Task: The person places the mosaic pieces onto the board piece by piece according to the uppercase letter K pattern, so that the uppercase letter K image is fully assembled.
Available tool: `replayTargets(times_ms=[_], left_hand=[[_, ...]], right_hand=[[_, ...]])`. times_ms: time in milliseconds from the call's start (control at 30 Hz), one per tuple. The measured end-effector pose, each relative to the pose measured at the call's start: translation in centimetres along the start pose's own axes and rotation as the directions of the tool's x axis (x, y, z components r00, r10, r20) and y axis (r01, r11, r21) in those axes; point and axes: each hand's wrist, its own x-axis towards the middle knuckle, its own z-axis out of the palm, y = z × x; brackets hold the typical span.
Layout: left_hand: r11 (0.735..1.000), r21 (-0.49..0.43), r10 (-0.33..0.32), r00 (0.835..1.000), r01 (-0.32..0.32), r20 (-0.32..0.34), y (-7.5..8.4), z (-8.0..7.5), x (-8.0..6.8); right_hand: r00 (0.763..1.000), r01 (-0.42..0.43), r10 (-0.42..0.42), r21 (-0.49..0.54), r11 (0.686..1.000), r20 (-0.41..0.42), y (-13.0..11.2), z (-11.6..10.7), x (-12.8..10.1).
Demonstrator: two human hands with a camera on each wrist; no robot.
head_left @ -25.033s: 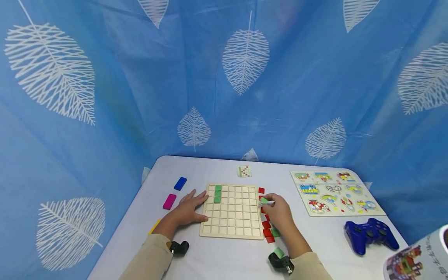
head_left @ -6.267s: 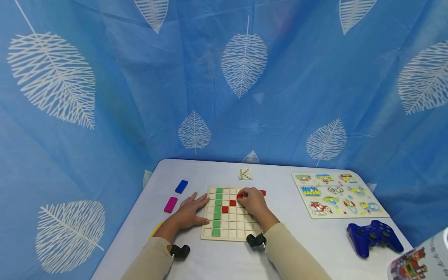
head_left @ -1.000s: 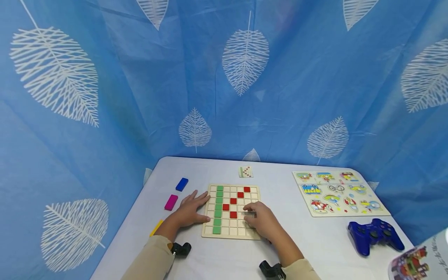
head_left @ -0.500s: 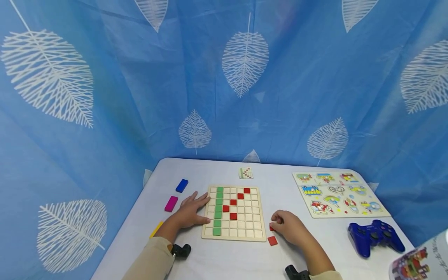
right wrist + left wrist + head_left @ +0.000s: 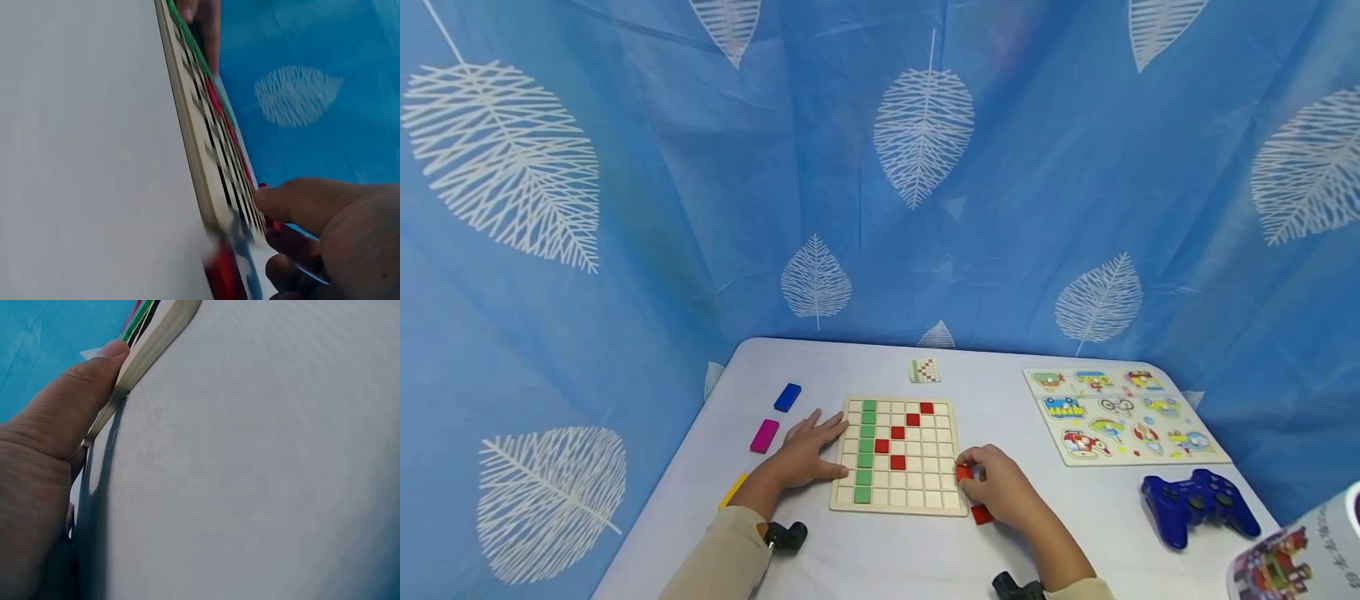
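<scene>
Left hand: the left hand [image 5: 805, 454] is laid flat with fingers spread, pressed against the edge of the grid board [image 5: 898, 454].
Right hand: a red tile [image 5: 963, 472] is pinched by the right hand [image 5: 1000, 492] at the board's near right edge.
Spare tile: another red tile [image 5: 981, 515] is seen just under that hand.
</scene>
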Motion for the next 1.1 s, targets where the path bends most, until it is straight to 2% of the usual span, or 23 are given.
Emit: replayTargets(times_ms=[167, 333, 467, 667, 900, 1100], left_hand=[[1.000, -0.006, 0.002, 1.000, -0.002, 0.001, 0.0, 0.1, 0.1], [1.000, -0.006, -0.006, 1.000, 0.006, 0.001, -0.1, 0.1, 0.2], [1.000, -0.005, -0.001, 1.000, 0.001, -0.002, -0.1, 0.2, 0.3], [1.000, -0.002, 0.006, 1.000, -0.006, 0.004, -0.2, 0.4, 0.3], [1.000, 0.007, -0.020, 1.000, 0.020, 0.002, -0.2, 0.3, 0.3], [1.000, 0.004, -0.021, 1.000, 0.021, 0.000, 0.1, 0.2, 0.2]], right_hand=[[0.996, 0.090, -0.090, 0.055, 0.994, 0.004, -3.2, 2.3, 0.6], [0.986, 0.167, -0.167, -0.019, 0.986, 0.005, -4.6, 4.1, 1.1], [0.985, 0.172, -0.173, -0.065, 0.983, -0.001, -4.7, 4.9, 1.3], [0.993, 0.116, -0.114, -0.032, 0.993, 0.036, -4.7, 5.0, 1.0], [0.989, 0.145, -0.144, -0.015, 0.989, 0.041, -4.5, 4.8, 0.6], [0.994, 0.112, -0.112, 0.027, 0.993, 0.003, -3.6, 2.6, -0.2]])
